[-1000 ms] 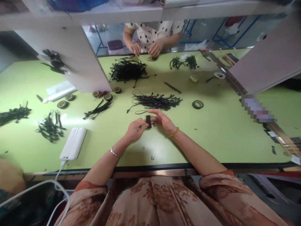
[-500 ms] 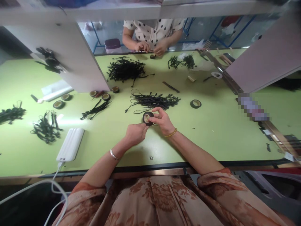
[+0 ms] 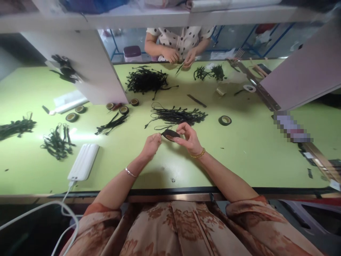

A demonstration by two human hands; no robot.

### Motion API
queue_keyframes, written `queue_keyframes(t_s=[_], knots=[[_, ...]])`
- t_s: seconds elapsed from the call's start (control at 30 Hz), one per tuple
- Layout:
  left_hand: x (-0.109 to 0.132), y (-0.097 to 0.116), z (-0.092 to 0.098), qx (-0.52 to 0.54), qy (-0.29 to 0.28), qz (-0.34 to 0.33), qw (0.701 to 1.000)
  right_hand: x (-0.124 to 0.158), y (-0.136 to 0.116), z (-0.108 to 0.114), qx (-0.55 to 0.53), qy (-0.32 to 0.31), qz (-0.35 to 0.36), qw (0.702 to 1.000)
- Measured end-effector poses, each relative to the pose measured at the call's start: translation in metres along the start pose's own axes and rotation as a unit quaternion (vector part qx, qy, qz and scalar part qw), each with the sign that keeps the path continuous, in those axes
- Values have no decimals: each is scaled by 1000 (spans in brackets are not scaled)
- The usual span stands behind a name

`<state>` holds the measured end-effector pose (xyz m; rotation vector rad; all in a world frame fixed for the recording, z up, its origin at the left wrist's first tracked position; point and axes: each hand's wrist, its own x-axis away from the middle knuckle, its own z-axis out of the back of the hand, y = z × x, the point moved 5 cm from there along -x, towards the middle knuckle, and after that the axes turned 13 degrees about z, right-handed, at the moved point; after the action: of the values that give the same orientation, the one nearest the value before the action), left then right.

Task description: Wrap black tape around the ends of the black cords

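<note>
My right hand (image 3: 190,139) grips a roll of black tape (image 3: 173,134) between thumb and fingers, tilted so its brown core shows as a narrow oval. My left hand (image 3: 152,145) is closed in a pinch at the roll's left side, where a short dark strip, seemingly the tape's loose end, runs to the fingertips. Just beyond both hands lies a bundle of thin black cables (image 3: 178,115), with loops at its left end. Whether a cable is also in my left fingers is hidden.
Across the green table (image 3: 239,160), a co-worker's hands (image 3: 181,57) hold a thin dark piece near a black cable pile (image 3: 146,81). Another tape roll (image 3: 225,120) lies right. A white power bank (image 3: 83,162) with its cord is left. Upright panels (image 3: 98,71) stand on both sides.
My left hand has moved slightly left, away from the roll. The tape roll has tipped from facing me to nearly edge-on. The co-worker's hands have lifted a thin dark piece.
</note>
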<state>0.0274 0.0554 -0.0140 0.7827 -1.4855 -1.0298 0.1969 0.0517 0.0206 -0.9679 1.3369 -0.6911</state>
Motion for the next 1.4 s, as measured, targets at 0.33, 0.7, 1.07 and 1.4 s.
queue_keyframes(t_s=[0.33,0.7,1.07,1.4], knots=[[3,-2,-9,67,-98,56,991,1,16,-9,97,-83,-16,992],[14,10,-14,-316,24,-172,933,2,30,-11,-86,18,-131,988],[19,9,-17,-463,90,-186,862,5,31,-15,-134,95,-160,973],[15,0,-24,-521,88,-133,839,5,23,-6,-110,140,-147,973]])
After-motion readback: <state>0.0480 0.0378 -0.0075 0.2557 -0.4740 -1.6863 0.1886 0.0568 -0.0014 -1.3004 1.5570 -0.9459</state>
